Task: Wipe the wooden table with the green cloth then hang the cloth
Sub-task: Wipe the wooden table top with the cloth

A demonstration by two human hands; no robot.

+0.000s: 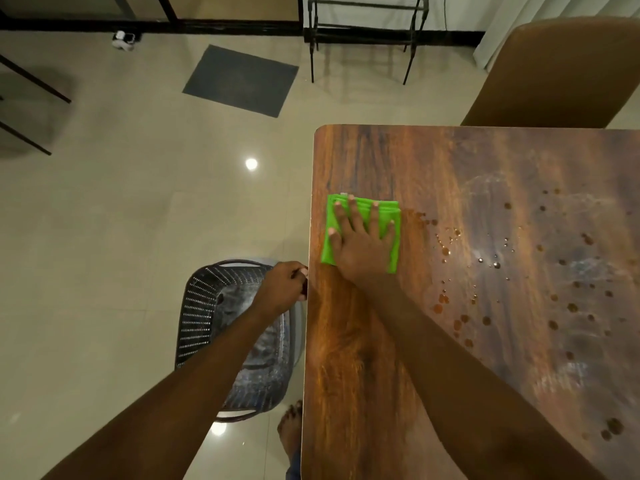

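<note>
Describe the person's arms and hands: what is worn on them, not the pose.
The left forearm and right forearm are bare as far as the frame shows: no sleeves, watch or bracelets. The left hand and right hand wear no gloves, and no rings show. The visible nails look short and unpainted.

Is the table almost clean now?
Not yet. The left strip of the wooden table looks already wiped. The right hand presses the green cloth flat near the far left corner. Many drops dot the right side, and the cloth is not hung yet.
</note>
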